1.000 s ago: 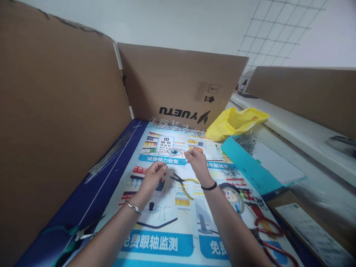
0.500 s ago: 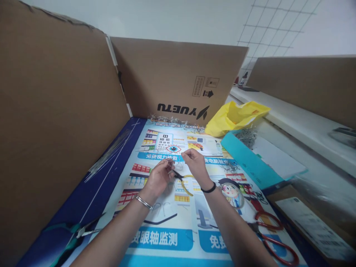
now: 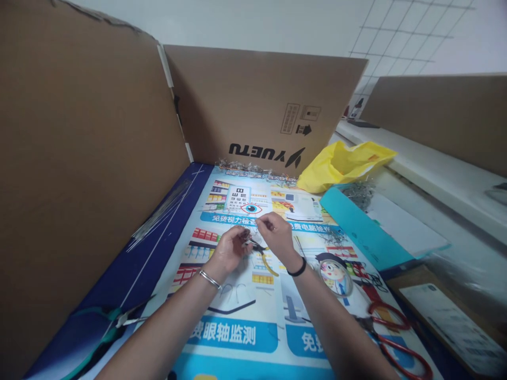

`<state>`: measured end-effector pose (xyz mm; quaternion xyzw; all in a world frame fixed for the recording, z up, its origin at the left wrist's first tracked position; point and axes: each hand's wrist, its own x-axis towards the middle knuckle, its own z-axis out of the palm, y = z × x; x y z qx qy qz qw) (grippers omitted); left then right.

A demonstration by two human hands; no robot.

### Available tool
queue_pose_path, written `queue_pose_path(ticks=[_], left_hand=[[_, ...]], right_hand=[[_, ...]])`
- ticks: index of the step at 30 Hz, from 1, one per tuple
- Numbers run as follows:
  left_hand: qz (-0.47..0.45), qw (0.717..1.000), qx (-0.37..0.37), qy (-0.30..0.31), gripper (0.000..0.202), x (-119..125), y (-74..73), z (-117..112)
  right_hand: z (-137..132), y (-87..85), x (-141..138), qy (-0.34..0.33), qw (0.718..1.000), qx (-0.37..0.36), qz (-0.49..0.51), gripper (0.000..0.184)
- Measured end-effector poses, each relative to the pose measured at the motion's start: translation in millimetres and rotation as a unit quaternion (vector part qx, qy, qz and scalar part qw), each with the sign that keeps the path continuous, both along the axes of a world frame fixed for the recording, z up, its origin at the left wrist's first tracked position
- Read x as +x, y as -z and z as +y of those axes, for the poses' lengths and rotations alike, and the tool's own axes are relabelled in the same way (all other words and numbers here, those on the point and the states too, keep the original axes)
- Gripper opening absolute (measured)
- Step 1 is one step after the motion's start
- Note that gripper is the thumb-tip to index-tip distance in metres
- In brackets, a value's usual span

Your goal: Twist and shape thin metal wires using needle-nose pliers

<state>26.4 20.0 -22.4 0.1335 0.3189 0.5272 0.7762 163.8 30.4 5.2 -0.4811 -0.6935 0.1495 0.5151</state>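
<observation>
My left hand (image 3: 231, 247) and my right hand (image 3: 274, 235) meet over a printed poster (image 3: 253, 316) on the table. Both pinch a small thin wire piece between their fingertips; it is too small to make out well. Just below the hands lie yellow-handled pliers (image 3: 266, 261). Several bent wire hooks (image 3: 233, 290) rest on the poster nearer to me. My left wrist wears a metal bangle, my right a black band.
Cardboard walls stand at the left (image 3: 79, 174) and back (image 3: 261, 105). Straight wires (image 3: 158, 216) lean at the left. Green-handled pliers (image 3: 111, 330) lie at the near left, red-handled scissors (image 3: 396, 343) at the near right. A yellow bag (image 3: 344, 163), a teal folder (image 3: 356, 227) and a pile of wire bits (image 3: 358, 191) sit right.
My hands have drawn together from apart, and now both pinch at the same spot above the pliers. The view has shifted slightly.
</observation>
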Motion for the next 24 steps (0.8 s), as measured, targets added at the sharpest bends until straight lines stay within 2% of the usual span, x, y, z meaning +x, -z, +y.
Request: queue_pose_path(ticks=[6, 10, 18, 24], left_hand=[[-0.018, 1.000, -0.006, 0.005, 0.011, -1, -2.2, 0], [-0.035, 0.999, 0.011, 0.018, 0.008, -3, -5.2, -1], [-0.018, 0.999, 0.026, 0.019, 0.005, -3, -0.9, 2], [0.018, 0.999, 0.034, 0.028, 0.013, -2, 2.4, 2]], right_hand=[[-3, -0.5, -2, -0.022, 0.999, 0.018, -0.029, 0.016], [-3, -0.1, -2, -0.010, 1.000, 0.013, -0.015, 0.017], [6, 8.1, 3, 0.040, 0.996, -0.046, 0.070, 0.016], [14, 17.6, 9, 0.049, 0.989, -0.081, 0.111, 0.018]])
